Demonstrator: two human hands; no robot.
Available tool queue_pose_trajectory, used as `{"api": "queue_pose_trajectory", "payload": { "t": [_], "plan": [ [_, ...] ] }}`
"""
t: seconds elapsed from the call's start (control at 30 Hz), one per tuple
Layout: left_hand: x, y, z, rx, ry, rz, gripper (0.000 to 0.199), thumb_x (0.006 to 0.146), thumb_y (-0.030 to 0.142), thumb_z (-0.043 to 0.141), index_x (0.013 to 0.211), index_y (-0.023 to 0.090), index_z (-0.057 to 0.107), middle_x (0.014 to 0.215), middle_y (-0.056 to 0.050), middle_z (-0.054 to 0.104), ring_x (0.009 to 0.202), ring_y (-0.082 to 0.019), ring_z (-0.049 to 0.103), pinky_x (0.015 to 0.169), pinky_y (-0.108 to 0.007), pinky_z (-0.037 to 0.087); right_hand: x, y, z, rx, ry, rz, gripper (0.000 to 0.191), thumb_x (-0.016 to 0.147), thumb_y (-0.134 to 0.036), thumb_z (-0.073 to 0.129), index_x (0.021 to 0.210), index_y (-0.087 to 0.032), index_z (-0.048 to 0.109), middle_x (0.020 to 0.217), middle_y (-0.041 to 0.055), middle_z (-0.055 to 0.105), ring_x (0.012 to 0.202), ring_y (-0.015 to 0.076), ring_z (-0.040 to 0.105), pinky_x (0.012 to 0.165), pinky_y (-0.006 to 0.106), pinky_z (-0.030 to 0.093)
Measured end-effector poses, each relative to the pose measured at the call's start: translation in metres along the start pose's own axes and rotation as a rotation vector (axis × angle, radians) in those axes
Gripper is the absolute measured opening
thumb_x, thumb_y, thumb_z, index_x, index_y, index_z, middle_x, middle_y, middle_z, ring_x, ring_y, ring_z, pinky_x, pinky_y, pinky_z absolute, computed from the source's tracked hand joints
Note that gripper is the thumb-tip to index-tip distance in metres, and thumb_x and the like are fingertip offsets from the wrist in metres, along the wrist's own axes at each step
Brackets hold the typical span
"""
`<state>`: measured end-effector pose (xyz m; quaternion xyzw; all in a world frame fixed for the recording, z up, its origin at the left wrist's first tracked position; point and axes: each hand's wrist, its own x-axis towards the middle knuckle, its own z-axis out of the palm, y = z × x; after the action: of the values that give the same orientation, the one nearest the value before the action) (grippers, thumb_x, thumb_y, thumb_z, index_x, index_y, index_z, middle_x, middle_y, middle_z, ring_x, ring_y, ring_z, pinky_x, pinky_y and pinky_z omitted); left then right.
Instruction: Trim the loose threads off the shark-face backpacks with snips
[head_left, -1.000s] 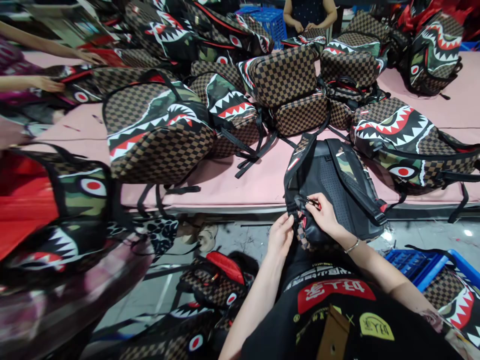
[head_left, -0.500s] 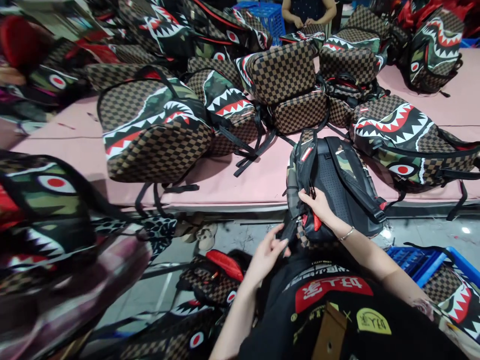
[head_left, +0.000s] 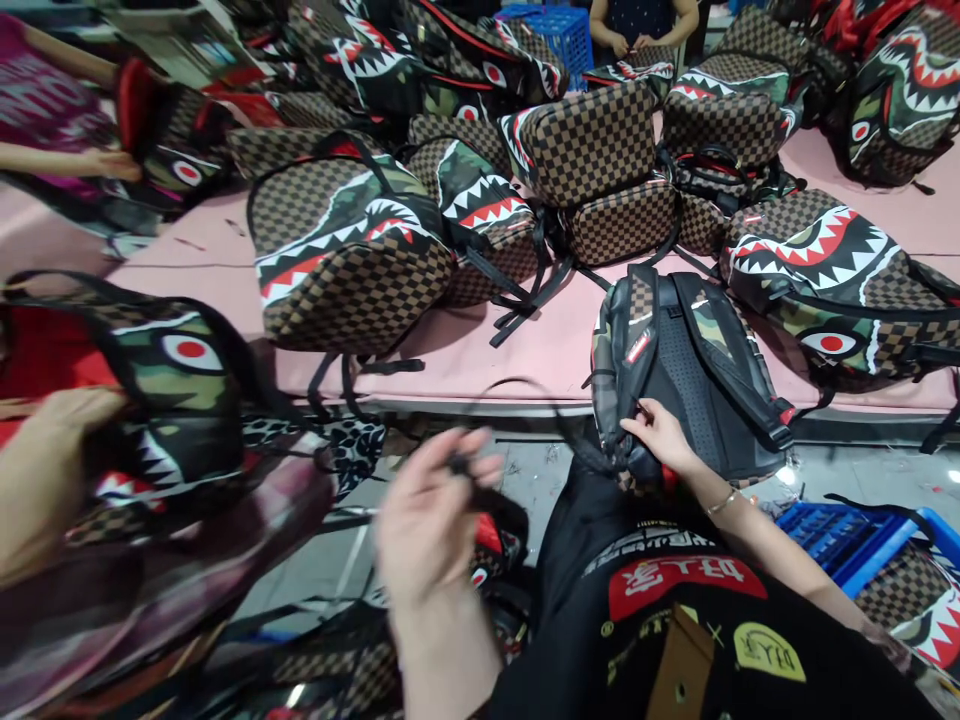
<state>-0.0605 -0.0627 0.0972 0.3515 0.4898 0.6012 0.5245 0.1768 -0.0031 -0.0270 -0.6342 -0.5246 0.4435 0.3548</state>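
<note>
A black backpack with camouflage sides point(head_left: 705, 350) lies back panel up at the table's front edge, leaning toward my body. My right hand point(head_left: 664, 437) pinches the lower end of its left shoulder strap point(head_left: 643, 350). Out to the left, my left hand point(head_left: 435, 510) is raised over the floor, blurred by motion. Its fingers close on the end of a black webbing strap point(head_left: 559, 415), which curves back to the backpack's lower left corner. A bit of red shows below my right hand.
Checkered shark-mouth backpacks point(head_left: 352, 250) crowd the pink table point(head_left: 450, 375). Another person's hand point(head_left: 56, 460) grips a backpack point(head_left: 187, 390) at left. A blue crate point(head_left: 840, 545) stands at lower right. More people work behind the table.
My left hand has swung left and up from the backpack, drawing the webbing strap out into a curve. My right hand stays at the shoulder strap. The view has turned slightly left.
</note>
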Motion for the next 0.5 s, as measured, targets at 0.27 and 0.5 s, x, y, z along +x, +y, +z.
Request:
{"api": "queue_pose_trajectory", "payload": {
  "t": [0.27, 0.5],
  "plan": [
    [-0.006, -0.047, 0.056, -0.190, -0.314, -0.399, 0.056, 0.070, 0.020, 0.069, 0.124, 0.022, 0.051, 0.130, -0.013, 0.050, 0.114, -0.029, 0.052, 0.096, -0.040, 0.042, -0.057, -0.020, -0.040, -0.026, 0.166, -0.296, 0.017, 0.083, -0.032, 0.049, 0.095, -0.020, 0.053, 0.083, 0.0033, 0.060, 0.075, 0.0164, 0.057, 0.069, 0.029, 0.045],
    [-0.008, -0.051, 0.060, -0.173, -0.356, -0.458, 0.060, 0.070, 0.019, 0.069, 0.127, 0.021, 0.048, 0.132, -0.013, 0.048, 0.110, -0.025, 0.055, 0.098, -0.037, 0.040, -0.066, -0.043, -0.042, -0.219, -0.001, -0.663, 0.017, 0.087, -0.029, 0.048, 0.098, -0.019, 0.056, 0.080, 0.0062, 0.061, 0.074, 0.0181, 0.056, 0.067, 0.031, 0.046]
  ]
}}
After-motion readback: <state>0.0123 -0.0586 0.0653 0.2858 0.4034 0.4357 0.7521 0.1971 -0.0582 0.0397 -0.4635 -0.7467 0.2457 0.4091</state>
